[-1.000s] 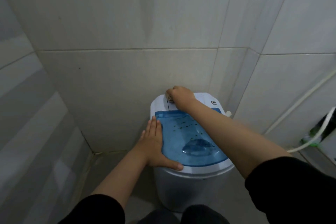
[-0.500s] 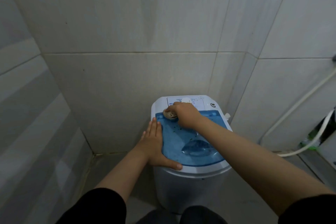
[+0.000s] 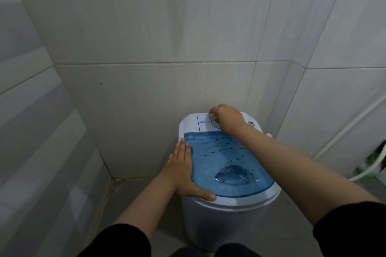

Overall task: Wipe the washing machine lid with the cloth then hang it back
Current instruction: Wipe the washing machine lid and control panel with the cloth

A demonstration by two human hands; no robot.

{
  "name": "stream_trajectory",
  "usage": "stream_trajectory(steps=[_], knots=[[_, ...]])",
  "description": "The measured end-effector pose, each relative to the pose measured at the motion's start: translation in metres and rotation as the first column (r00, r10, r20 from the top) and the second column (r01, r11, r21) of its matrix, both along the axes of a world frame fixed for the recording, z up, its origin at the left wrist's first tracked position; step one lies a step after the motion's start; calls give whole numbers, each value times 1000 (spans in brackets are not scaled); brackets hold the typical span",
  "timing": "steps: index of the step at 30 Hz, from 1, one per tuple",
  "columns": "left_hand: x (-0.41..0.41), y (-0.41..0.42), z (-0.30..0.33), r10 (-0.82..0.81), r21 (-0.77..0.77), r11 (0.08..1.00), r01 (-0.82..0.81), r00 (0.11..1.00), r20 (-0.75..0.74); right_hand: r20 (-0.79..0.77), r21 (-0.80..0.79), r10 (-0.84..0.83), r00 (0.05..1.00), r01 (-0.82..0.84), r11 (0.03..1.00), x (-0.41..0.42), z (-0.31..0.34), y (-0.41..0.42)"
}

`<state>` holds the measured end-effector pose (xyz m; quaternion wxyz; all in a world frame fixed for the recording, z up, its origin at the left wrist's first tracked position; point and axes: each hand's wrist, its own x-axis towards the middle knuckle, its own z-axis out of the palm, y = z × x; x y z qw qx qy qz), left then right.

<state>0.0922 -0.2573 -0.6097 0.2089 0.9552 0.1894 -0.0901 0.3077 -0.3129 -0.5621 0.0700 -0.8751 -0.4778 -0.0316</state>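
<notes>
A small white washing machine stands on the floor in a tiled corner. Its translucent blue lid is closed and has dark specks on it. My right hand is closed on a small bunched cloth, pressing it on the white control panel at the back of the machine top. Only a little of the cloth shows past my fingers. My left hand lies flat, fingers together, on the lid's left edge, thumb along the front rim.
Grey tiled walls close in behind and on both sides. A white hose runs down the right wall to green and dark items at the right edge. Bare floor lies left of the machine.
My right hand with the cloth slid from the panel down to the blue lid's back left corner, then back up onto the control panel. My left hand has stayed put.
</notes>
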Motion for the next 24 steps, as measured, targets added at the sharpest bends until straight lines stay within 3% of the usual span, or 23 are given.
stream_trajectory(steps=[9, 13, 15, 19, 21, 24], knots=[[-1, 0, 2, -1, 4, 1000, 1, 1000, -9, 95, 77, 12, 995, -19, 997, -17, -22, -27], [-1, -1, 3, -3, 4, 1000, 3, 1000, -9, 5, -65, 156, 988, -156, 986, -18, -9, -44], [-1, -1, 3, -2, -2, 1000, 2, 1000, -4, -95, -35, 169, 981, -173, 984, -8, 7, -46], [-1, -1, 1, -6, -3, 1000, 6, 1000, 9, -92, 278, 52, 994, -24, 960, 19, 22, -40], [-1, 0, 0, -6, 2, 1000, 6, 1000, 10, -68, 256, -36, 997, 52, 965, 30, 20, -31], [0, 1, -2, -1, -7, 1000, 1, 1000, 13, -37, 102, -108, 993, 111, 989, 38, 5, -18]])
